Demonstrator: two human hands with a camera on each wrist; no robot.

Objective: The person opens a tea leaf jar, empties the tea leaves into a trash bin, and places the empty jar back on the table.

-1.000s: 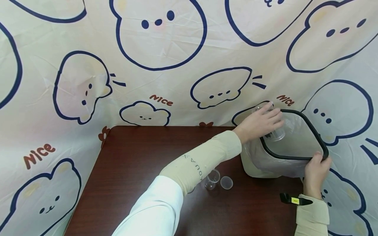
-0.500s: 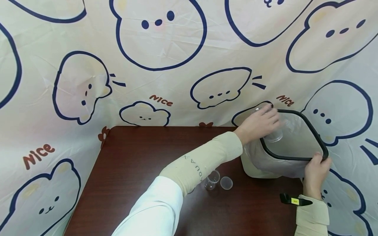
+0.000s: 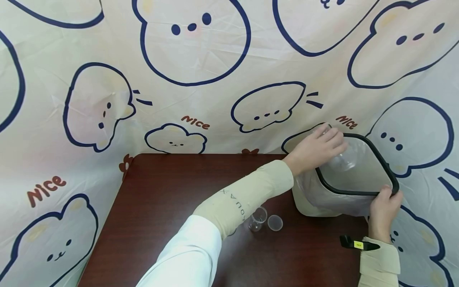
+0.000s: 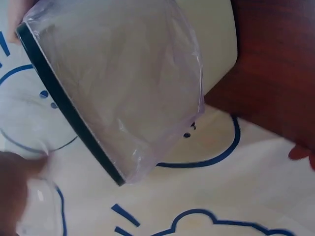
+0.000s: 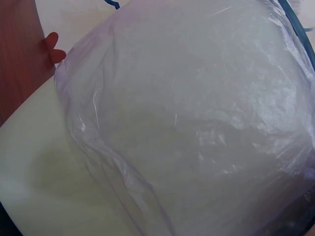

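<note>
In the head view my left hand (image 3: 319,147) holds a clear plastic cup (image 3: 346,162) over the opening of a pale bin, its fingers wrapped round the cup. The bin (image 3: 305,205) has a thin clear bag over it and a black rim (image 3: 358,192). My right hand (image 3: 385,209) grips that rim at the near right corner. The left wrist view catches the left hand (image 4: 12,191) blurred at the edge, with part of the clear cup (image 4: 42,211) below it. Bag film (image 5: 197,123) fills most of the right wrist view; the right hand is mostly hidden there.
On the brown table (image 3: 172,191) stand a clear cup (image 3: 257,220) and a small round translucent piece (image 3: 275,223), close to the left forearm. Another rim is partly hidden under the sleeve. A printed cloth (image 3: 193,52) hangs behind the table.
The left hand dips slightly left, then swings back right, and the cup's far end now reaches further right over the bin. The right hand stays on the rim.
</note>
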